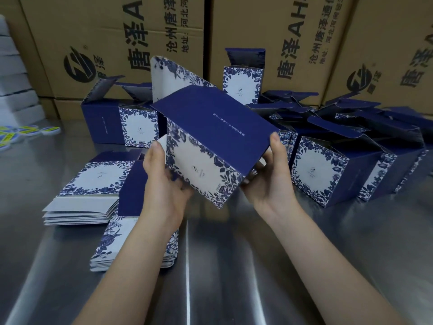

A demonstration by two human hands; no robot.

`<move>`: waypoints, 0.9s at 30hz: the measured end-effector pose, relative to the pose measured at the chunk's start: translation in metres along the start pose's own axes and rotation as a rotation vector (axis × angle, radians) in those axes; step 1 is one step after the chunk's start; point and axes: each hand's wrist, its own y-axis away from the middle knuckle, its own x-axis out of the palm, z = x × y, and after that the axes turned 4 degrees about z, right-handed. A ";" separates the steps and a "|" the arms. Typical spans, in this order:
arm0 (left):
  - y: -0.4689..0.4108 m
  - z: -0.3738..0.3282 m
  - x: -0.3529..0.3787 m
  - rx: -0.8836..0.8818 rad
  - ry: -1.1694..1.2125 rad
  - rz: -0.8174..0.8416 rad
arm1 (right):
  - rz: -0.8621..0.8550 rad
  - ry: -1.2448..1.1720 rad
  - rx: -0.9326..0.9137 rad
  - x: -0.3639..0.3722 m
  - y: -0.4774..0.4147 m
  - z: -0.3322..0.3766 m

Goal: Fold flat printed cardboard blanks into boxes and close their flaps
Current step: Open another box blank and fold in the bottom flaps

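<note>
I hold a half-formed box (210,137) above the steel table, tilted, navy side up and a white panel with blue flower print facing me. Its far flap (173,73) stands open behind it. My left hand (164,184) grips the box's left end, thumb on a white flap. My right hand (269,181) holds the right end, thumb on the navy panel's edge, fingers underneath. Two stacks of flat printed blanks (89,191) (110,245) lie left of my left arm; my forearm covers part of the nearer one.
Folded boxes with open top flaps stand at the back left (121,125), centre (242,83) and in a crowd on the right (346,160). Big brown shipping cartons (293,43) wall off the back. Yellow-green stickers (25,132) lie at far left on the steel table (234,266).
</note>
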 end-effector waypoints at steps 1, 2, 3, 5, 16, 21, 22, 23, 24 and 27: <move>0.000 0.001 0.000 -0.014 0.026 0.003 | -0.002 -0.020 0.019 -0.001 -0.001 -0.002; -0.001 0.002 0.000 -0.021 0.045 0.008 | -0.010 -0.029 0.040 -0.002 -0.002 -0.003; -0.002 0.002 -0.001 -0.023 0.060 0.012 | -0.025 -0.028 0.065 -0.003 -0.003 -0.005; -0.003 0.002 -0.004 -0.023 0.071 0.004 | -0.052 -0.021 0.104 -0.004 -0.005 -0.007; -0.006 -0.001 -0.010 0.451 -0.285 -0.162 | -0.121 0.462 -0.002 -0.011 -0.008 -0.009; -0.002 0.007 -0.007 0.673 -0.536 -0.083 | -0.140 0.798 -0.313 -0.011 -0.006 -0.010; -0.001 0.010 -0.007 0.718 -0.592 -0.066 | -0.100 0.802 -0.340 -0.010 -0.005 -0.009; -0.001 0.014 -0.007 0.756 -0.647 -0.050 | -0.054 0.773 -0.353 -0.007 -0.003 -0.008; 0.001 0.017 -0.007 0.785 -0.704 -0.034 | -0.008 0.734 -0.358 -0.006 -0.002 -0.007; 0.005 0.022 -0.005 0.815 -0.806 0.022 | 0.097 0.675 -0.358 -0.003 0.002 -0.005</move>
